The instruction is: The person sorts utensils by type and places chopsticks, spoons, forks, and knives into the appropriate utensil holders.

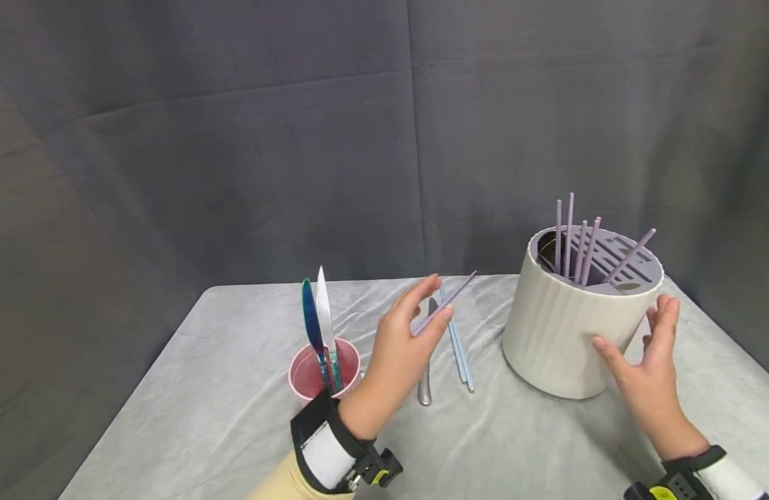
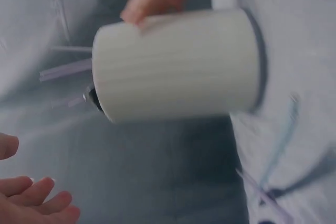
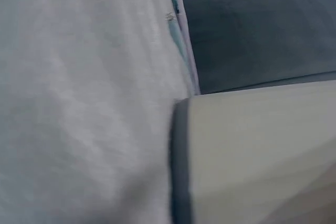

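My left hand point(image 1: 403, 340) is above the table's middle, its fingers and thumb spread apart. A lilac chopstick point(image 1: 462, 287) shows between thumb and forefinger in the head view. The left wrist view has that chopstick point(image 2: 265, 195) apart from the fingers, across the things on the table. To the right stands a cream ribbed utensil holder point(image 1: 568, 333) with a slotted lilac lid. Several lilac chopsticks point(image 1: 590, 251) stick up from it. My right hand point(image 1: 653, 375) is at the holder's right side, fingers extended, thumb against its wall. Its fingers are hidden in the right wrist view.
Left of my left hand stands a pink cup point(image 1: 303, 378) with a blue knife point(image 1: 311, 316) and a silver knife point(image 1: 324, 312) in it. A metal utensil point(image 1: 424, 390) and light-blue chopsticks point(image 1: 460, 354) lie on the pale cloth-covered table point(image 1: 190, 396). A grey curtain hangs behind.
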Available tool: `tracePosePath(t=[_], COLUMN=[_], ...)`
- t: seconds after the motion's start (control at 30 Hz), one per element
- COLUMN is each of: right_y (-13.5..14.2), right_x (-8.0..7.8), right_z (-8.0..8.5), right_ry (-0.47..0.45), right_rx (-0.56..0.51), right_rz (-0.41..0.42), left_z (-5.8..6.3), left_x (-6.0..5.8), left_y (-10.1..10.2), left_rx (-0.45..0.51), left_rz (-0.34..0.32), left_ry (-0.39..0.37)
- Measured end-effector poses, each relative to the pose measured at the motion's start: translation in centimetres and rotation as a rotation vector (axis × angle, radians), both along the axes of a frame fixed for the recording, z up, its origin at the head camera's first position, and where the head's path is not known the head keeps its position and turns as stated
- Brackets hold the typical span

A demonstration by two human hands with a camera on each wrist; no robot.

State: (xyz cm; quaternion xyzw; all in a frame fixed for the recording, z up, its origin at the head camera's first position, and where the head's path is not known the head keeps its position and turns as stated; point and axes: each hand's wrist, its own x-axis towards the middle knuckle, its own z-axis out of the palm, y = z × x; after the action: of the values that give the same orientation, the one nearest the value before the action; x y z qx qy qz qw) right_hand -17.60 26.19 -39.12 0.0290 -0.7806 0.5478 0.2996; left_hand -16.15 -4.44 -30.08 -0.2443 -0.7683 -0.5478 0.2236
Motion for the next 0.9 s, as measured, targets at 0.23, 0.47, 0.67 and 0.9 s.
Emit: tracePosePath(t=[0.23, 0.47, 0.67, 0.9], right_y=[-0.4, -1.4, -2.2, -4.1], right_x=[1.4, 2.2, 2.5, 2.8], right_z=[0.9, 1.0, 0.9, 1.1], right_ry=[0.193, 0.381, 0.465, 0.646], right_rx=[0.04, 0.146, 0.317, 0.447], right_rz=[-0.01, 0.052, 0.024, 0.04], left_z=[-1.1, -3.0, -4.2, -5.0], left_x=[1.5, 2.8, 3.6, 4.0], left_y=[-4.0, -7.5, -9.6, -11.2], left_rx=[-0.097, -0.105, -0.161, -0.271], left_rz=[0.138, 0.293, 0.422, 0.444], left_ry=[-0.041, 0.022, -0.114, -0.34])
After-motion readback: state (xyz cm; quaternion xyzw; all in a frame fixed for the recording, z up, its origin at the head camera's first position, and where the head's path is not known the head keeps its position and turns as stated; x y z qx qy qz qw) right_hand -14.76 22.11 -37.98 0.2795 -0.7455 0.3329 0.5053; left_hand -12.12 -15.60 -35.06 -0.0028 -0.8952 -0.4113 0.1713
